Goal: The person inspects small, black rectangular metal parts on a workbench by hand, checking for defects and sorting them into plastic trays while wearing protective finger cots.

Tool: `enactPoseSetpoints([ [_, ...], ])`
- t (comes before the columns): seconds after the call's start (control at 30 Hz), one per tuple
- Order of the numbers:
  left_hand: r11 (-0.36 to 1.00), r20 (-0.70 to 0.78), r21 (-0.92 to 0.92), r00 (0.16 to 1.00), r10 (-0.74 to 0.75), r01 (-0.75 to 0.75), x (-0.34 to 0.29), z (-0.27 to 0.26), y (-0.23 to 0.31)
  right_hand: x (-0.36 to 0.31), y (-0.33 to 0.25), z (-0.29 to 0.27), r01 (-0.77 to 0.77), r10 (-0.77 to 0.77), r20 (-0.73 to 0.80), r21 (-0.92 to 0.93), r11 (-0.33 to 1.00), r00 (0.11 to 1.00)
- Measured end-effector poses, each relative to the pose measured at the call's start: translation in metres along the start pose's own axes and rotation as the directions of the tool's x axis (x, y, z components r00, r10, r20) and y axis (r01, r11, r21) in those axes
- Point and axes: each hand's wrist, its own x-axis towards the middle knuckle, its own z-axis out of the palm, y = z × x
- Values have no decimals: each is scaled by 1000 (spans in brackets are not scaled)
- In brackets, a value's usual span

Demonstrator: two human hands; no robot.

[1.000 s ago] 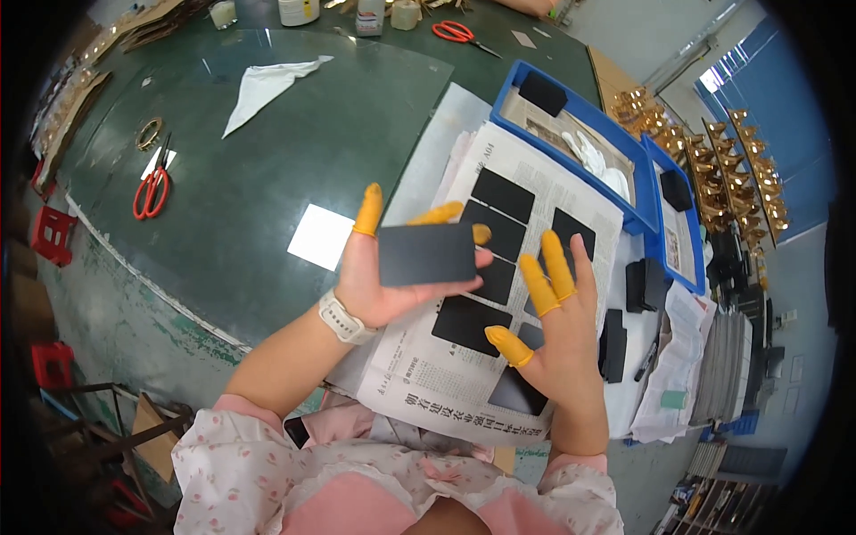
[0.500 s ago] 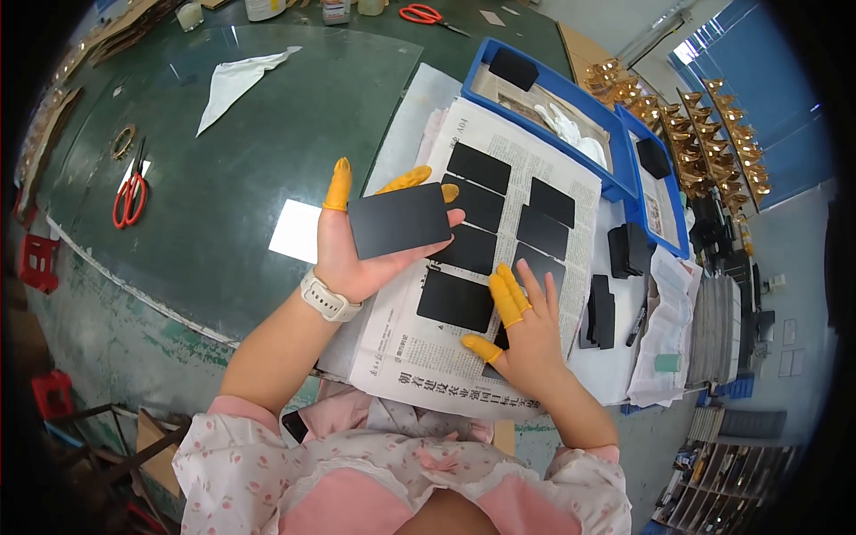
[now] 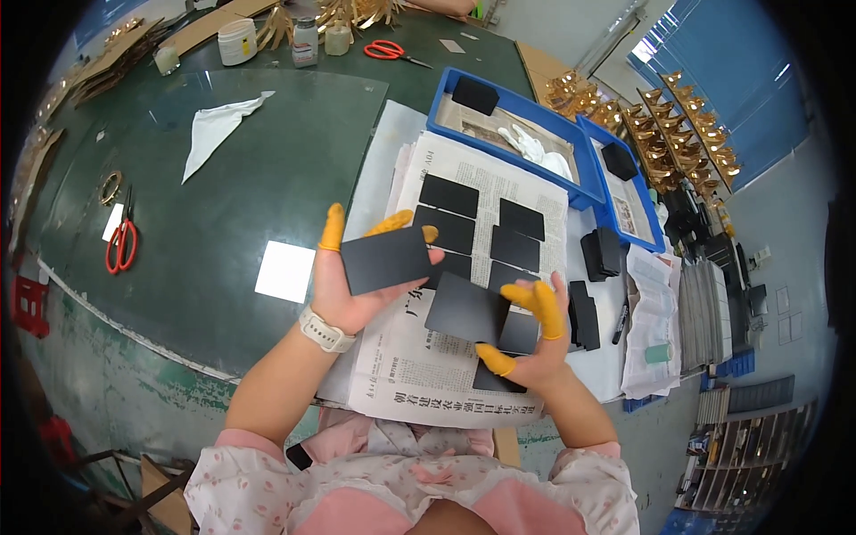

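Observation:
My left hand [image 3: 343, 281], palm up, holds a thin black rectangular card [image 3: 386, 259] lying across its fingers. Yellow finger cots cover its thumb and some fingertips. My right hand [image 3: 542, 334], also with yellow cots, grips a second black card [image 3: 465, 308] by its right side, between thumb and fingers. This card is tilted and catches light just above the newspaper [image 3: 379, 374]. More black cards lie there in two columns, among them a far left card [image 3: 448, 195] and a far right card [image 3: 521, 219]. Others are partly hidden beneath my hands.
Blue trays [image 3: 584, 198] stand beyond the newspaper, with black stacks and a white glove [image 3: 535, 150]. Black card stacks [image 3: 601, 253] and a marker [image 3: 621, 323] sit at right. Red-handled scissors [image 3: 122, 245], a white cloth [image 3: 218, 127] and a white square [image 3: 285, 272] lie at left.
My right hand has taken hold of the nearest left-column card and tilted it up off the newspaper. My left hand still holds its card. The whole view has shifted, with the table sitting lower.

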Motion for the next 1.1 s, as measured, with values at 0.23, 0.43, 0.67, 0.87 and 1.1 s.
enactPoseSetpoints([
  [0.23,983,-107,29,979,-175,180,0,10,-25,66,-9,19,69,-55,225,-53,996,973],
  [0.43,981,-49,28,980,-193,194,-1,9,-23,65,-1,32,50,-62,199,66,997,978],
  [0.67,985,-116,37,979,-165,170,1,13,-25,53,13,42,50,-77,178,150,987,981],
  [0.87,982,-50,18,981,-185,186,2,12,-28,51,15,42,31,-65,199,169,985,978],
  [1.1,981,-37,56,982,-183,185,4,12,-31,45,23,48,26,-77,179,269,963,981],
])
